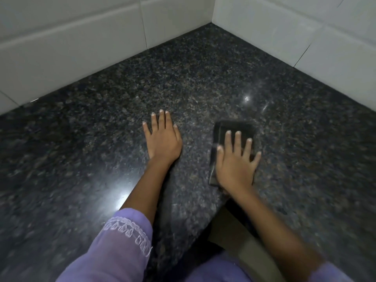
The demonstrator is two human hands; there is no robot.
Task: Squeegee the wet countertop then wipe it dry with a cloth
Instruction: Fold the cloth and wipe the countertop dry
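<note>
Glossy speckled granite countertop [203,78], glazed tiles [71,47]

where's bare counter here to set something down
Most of the countertop is bare: the back corner where the two tiled walls meet, the far left stretch along the wall, and the right side past the cloth. The only crowded patch is mid-front, where the left hand rests flat and the right hand presses the cloth.

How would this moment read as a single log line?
stage: wiping | right hand: flat on dark cloth | left hand: flat on bare countertop | squeegee: not visible
</note>
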